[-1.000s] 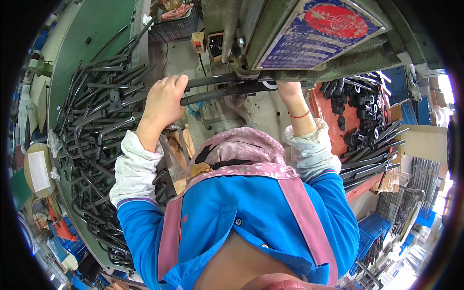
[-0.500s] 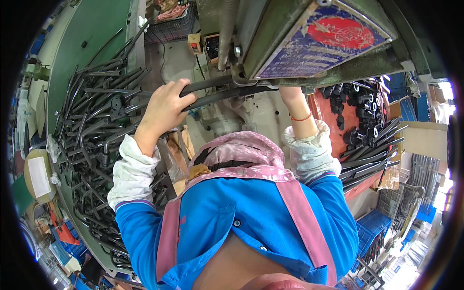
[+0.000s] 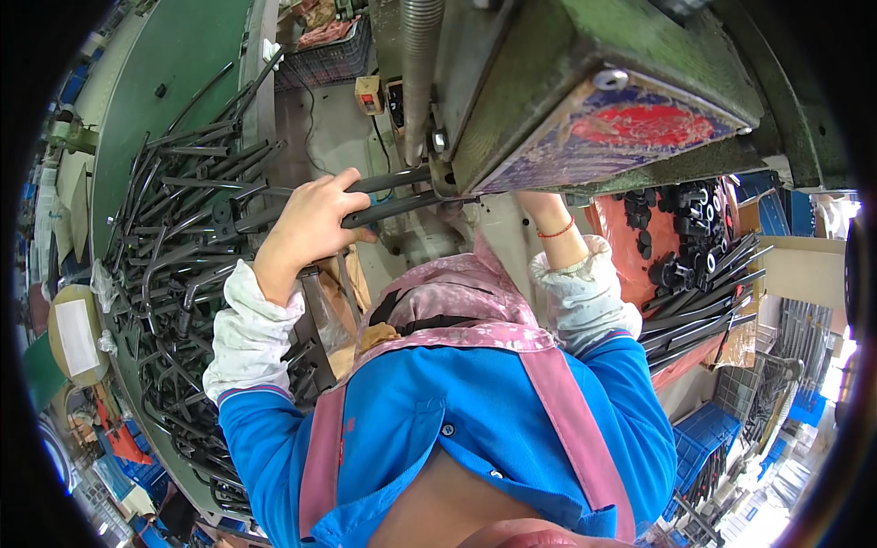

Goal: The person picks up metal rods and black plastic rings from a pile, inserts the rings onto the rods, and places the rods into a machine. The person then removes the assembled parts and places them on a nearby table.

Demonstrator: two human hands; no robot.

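Observation:
My left hand [image 3: 312,222] is closed around black metal tubing left of the machine head. Two dark lengths project rightward from its fingers: an upper black tube [image 3: 395,181] and a lower black tube [image 3: 402,209]. Their right ends run under the green machine head [image 3: 539,100], which hides them. At the right edge of that head is my right hand [image 3: 541,208], with a red bracelet [image 3: 555,230] on its wrist. Its fingers are behind the machine, so whether they grip anything does not show.
A big heap of bent black tubes [image 3: 174,274] covers the green bench [image 3: 169,78] on my left. At my right, black caps and rings [image 3: 685,219] and a bundle of black rods [image 3: 699,306] lie on red sheeting [image 3: 617,237]. A ribbed column [image 3: 422,73] stands ahead.
My left hand and the tubing have shifted slightly nearer my body. Less of the lower tube shows beneath the machine head, which appears lower and larger in view. My right hand has moved slightly left.

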